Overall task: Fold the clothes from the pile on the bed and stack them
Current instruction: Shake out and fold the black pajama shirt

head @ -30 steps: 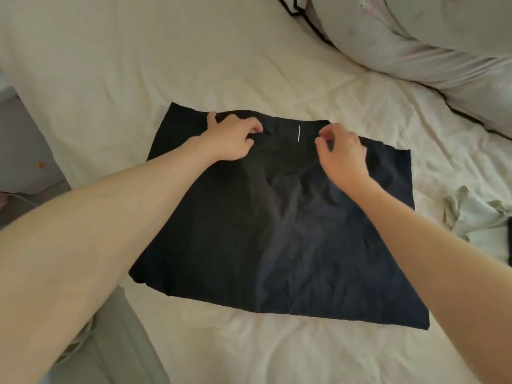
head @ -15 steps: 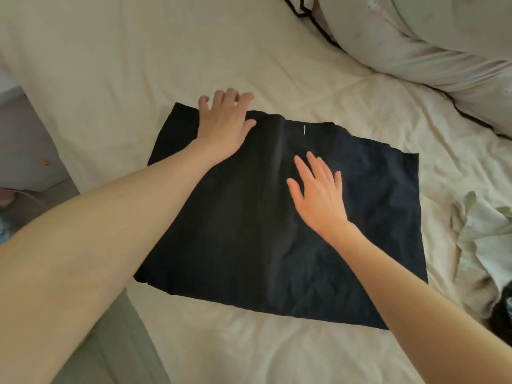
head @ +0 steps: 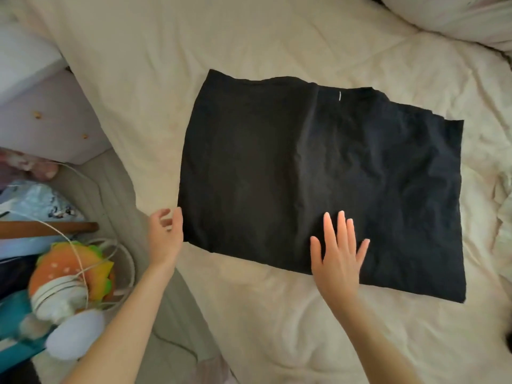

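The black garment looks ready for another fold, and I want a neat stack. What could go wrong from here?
1. The black garment shows wrinkles on its right half; folding now could trap creases.
2. The left hand only meets the near left corner, so it may slip.
3. The right hand lies flat, fingers spread, gripping nothing, so the cloth could drag.

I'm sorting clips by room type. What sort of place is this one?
Most likely a home bedroom. A black garment lies spread on a bed's rumpled cream sheet, a pillow sits at the far corner, and a burger-shaped plush toy lies beside the bed.
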A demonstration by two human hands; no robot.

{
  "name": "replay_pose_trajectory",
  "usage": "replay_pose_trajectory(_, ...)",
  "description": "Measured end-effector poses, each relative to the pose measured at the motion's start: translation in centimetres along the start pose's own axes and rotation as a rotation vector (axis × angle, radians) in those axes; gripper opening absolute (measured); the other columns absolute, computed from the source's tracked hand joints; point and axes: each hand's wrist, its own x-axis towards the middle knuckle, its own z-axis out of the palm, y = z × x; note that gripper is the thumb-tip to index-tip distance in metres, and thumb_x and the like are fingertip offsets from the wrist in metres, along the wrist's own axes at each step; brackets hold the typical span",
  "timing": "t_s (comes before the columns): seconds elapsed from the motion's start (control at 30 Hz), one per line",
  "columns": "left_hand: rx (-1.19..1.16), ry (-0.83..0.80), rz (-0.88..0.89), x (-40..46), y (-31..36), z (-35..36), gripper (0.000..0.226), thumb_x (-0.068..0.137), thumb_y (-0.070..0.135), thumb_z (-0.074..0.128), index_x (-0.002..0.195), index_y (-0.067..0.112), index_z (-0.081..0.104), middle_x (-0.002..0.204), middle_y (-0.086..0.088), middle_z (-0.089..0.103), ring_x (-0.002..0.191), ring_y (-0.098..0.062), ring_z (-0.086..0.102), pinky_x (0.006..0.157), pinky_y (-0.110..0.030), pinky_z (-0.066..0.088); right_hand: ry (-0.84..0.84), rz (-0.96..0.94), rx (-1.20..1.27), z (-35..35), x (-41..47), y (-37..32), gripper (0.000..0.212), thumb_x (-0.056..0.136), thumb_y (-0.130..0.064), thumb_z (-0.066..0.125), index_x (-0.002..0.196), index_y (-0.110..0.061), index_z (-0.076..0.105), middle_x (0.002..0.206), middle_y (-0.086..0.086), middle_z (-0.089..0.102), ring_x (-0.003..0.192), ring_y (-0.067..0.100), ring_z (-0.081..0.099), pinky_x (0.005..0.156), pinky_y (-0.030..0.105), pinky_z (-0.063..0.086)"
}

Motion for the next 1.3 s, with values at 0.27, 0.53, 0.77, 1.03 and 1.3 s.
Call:
replay_pose_trajectory(0.27,-0.414,-0.107,-0.309,-0.5,-2.3,-0.8,0.014,0.094,0.020,0.056,0.104,0.011,0.052,0.110,-0.012,0.062,0.096,-0.027,0.063,0.070,-0.033,0.053,-0.038,0.010,-0.025,0.0,-4.1,2.6,0.046,0.094,-0.019,0.056,0.138,-0.011,0.048,0.150,0.016,0.034,0.142,0.033,0.025,0.111,0.061,0.008)
replay_pose_trajectory(0.53,-0.559,-0.079,-0.470,-0.2,-2.3,-2.0,0.019,0.094,0.026,0.056,0.108,0.013,0.052,0.110,-0.008,0.061,0.092,-0.020,0.062,0.076,-0.034,0.053,0.217,0.531,0.363,-4.0,-5.0,7.1,0.031,0.094,-0.021,0.056,0.119,-0.005,0.059,0.120,0.013,0.058,0.112,0.029,0.052,0.098,0.040,0.037)
replay_pose_trajectory(0.77,-0.808,-0.219,-0.640,-2.2,-1.3,0.0,0.046,0.089,0.045,0.057,0.121,0.013,0.051,0.116,-0.007,0.060,0.104,-0.025,0.060,0.079,-0.039,0.054,0.057,1.298,1.655,-7.0,-2.7,13.4,0.042,0.079,-0.060,0.055,0.102,-0.025,0.053,0.089,-0.006,0.058,0.078,0.013,0.059,0.078,0.031,0.048)
replay_pose_trajectory(1.03,-0.800,-0.087,-0.541,-3.3,0.0,-1.0,0.036,0.097,0.022,0.050,0.132,0.014,0.046,0.132,-0.005,0.052,0.120,-0.021,0.052,0.094,-0.037,0.048,0.281,1.534,1.855,-7.8,-1.5,16.0,0.034,0.095,-0.031,0.054,0.128,-0.021,0.054,0.124,-0.007,0.061,0.111,0.012,0.060,0.087,0.022,0.050)
replay_pose_trajectory(1.3,-0.823,-0.079,-0.593,-6.6,-2.2,-2.0,0.027,0.097,0.025,0.051,0.120,0.011,0.051,0.121,-0.001,0.056,0.101,-0.015,0.055,0.082,-0.029,0.050,0.294,1.516,1.660,-8.2,-5.4,16.8,0.037,0.099,-0.025,0.047,0.135,-0.017,0.047,0.134,-0.003,0.054,0.122,0.017,0.052,0.096,0.027,0.047)
